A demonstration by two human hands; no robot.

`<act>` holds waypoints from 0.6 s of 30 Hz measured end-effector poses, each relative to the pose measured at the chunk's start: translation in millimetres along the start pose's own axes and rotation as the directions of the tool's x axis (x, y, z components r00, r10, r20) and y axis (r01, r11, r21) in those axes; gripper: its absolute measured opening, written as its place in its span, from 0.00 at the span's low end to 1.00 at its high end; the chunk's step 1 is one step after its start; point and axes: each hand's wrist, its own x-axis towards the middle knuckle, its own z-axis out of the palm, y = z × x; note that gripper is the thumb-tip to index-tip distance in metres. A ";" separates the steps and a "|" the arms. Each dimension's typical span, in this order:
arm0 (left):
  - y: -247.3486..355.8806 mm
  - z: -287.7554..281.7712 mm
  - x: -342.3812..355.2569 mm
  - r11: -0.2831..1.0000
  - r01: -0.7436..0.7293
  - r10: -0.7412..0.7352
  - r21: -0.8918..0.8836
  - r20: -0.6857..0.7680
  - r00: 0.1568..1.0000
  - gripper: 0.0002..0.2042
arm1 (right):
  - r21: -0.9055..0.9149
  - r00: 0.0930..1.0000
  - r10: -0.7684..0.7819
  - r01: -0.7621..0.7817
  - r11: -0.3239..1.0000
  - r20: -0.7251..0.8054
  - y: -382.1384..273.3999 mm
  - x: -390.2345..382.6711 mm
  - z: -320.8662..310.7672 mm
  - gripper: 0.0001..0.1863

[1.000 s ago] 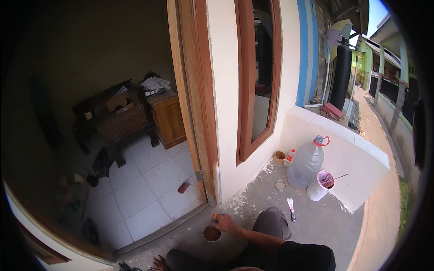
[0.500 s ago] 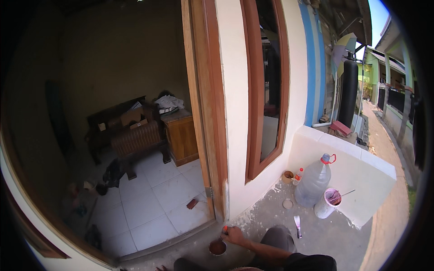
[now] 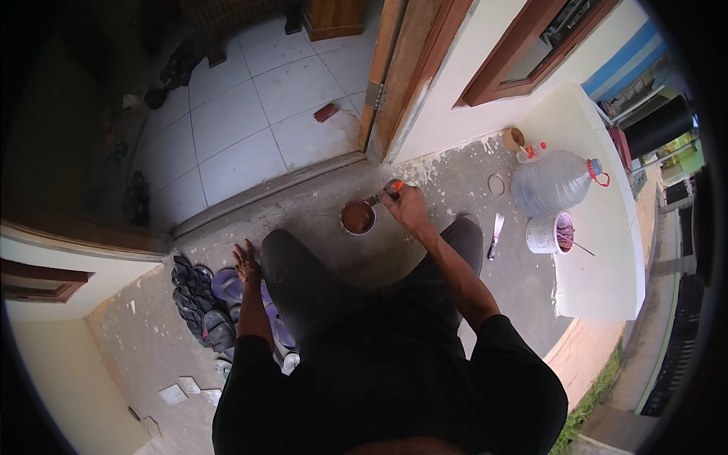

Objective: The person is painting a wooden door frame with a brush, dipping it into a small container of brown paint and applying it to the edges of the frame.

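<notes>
Paint can [image 3: 358,218], small, round and filled with something reddish-brown (paint, by its look), standing upright on the grey concrete floor [image 3: 464,182], between the person's knees and the door threshold [image 3: 265,193]. At its upper right rim is a short tool [image 3: 374,200] with an orange handle end; it looks like a brush, though its head is too small and dark to make out. The right hand [image 3: 409,206] has its fingers curled closed about the handle, beside the can. The left hand [image 3: 246,263] is empty, its fingers spread apart near the left knee, above purple sandals [image 3: 227,286]. The step in hand appears to be loading or stirring at the can; the next move would call for a steady grip, with the tool wiped against the rim and raised clear without drips. Farther right lie a scraper [image 3: 496,235] and a pale ring [image 3: 496,185]; beyond them are a large clear water bottle [image 3: 550,183] and a white bucket [image 3: 543,235] with a thin stick in it. Past the threshold, on the white tiles [image 3: 250,129], lies a small reddish-brown block [image 3: 326,113], well apart from both hands.
</notes>
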 end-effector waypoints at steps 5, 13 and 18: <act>-8.5 20.6 -11.0 1.000 0.006 -0.007 0.018 0.034 0.999 0.36 | -0.009 1.000 0.016 -0.016 1.000 0.004 24.1 -19.0 26.1 0.10; -18.5 24.0 -18.2 0.999 -0.039 0.039 0.009 0.009 0.999 0.35 | -0.130 0.983 -0.055 0.078 0.988 0.172 33.2 -40.0 68.0 0.11; -10.0 21.9 -9.0 0.999 -0.036 0.034 0.028 0.057 0.998 0.34 | -0.087 0.977 -0.172 0.184 0.979 0.129 45.9 -41.8 77.8 0.10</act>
